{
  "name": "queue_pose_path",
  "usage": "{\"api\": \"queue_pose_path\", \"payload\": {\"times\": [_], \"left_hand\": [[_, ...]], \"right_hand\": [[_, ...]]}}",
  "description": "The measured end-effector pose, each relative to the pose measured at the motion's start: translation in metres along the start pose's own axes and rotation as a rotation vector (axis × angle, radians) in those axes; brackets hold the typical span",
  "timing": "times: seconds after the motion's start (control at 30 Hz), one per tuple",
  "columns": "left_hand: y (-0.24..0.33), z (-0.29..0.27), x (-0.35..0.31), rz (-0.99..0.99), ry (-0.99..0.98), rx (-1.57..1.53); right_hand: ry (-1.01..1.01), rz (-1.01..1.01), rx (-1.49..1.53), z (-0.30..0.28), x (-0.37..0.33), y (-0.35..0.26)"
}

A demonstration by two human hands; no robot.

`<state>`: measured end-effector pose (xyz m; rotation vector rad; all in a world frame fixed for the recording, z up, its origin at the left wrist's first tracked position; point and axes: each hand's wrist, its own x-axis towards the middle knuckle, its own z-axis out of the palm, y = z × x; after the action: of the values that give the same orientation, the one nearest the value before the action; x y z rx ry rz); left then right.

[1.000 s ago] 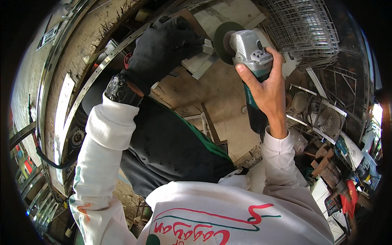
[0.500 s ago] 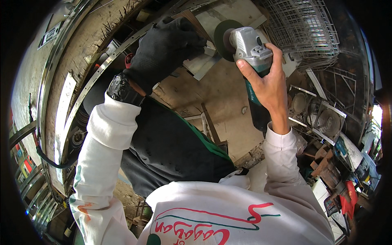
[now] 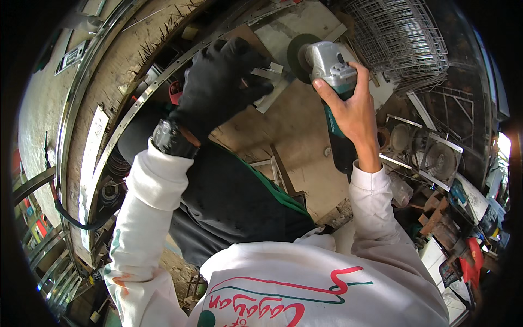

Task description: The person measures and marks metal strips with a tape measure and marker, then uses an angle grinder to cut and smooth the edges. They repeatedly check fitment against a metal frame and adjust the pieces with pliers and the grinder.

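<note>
My left hand [image 3: 223, 82], in a black glove, is at the upper middle. Its thumb and fingers are spread apart around a small light metal piece [image 3: 269, 72], which shows in the gap; whether any finger touches it cannot be told. My bare right hand [image 3: 351, 103] is wrapped round an angle grinder [image 3: 339, 79] with a silver head and a teal and black body. The grinder is held upright, its dark disc [image 3: 299, 57] facing left, a little to the right of the metal piece. Whether the disc spins is not clear.
A wire mesh stack [image 3: 397, 43] stands at the far right. Below it lie fan-like round parts [image 3: 436, 158] and cluttered tools with a red object [image 3: 471, 261]. Long metal strips and a wooden board [image 3: 81, 98] with nails run along the left. A black cable [image 3: 81, 220] hangs there.
My left hand has gone from closed fingers at the metal piece to spread fingers, baring more of it. The grinder stays in my right hand at nearly the same spot.
</note>
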<state>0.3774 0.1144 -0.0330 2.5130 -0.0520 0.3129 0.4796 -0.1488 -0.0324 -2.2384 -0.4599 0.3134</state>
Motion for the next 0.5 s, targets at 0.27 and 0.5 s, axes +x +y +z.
{"api": "queue_pose_path", "payload": {"times": [0.27,0.5], "left_hand": [[0.026,0.018,0.012,0.074,0.037,0.446],[0.024,-0.014,0.021,-0.412,0.122,-0.654]], "right_hand": [[0.011,0.103,0.028,-0.004,-0.041,0.015],[0.011,0.232,0.096,-0.014,-0.063,0.019]]}}
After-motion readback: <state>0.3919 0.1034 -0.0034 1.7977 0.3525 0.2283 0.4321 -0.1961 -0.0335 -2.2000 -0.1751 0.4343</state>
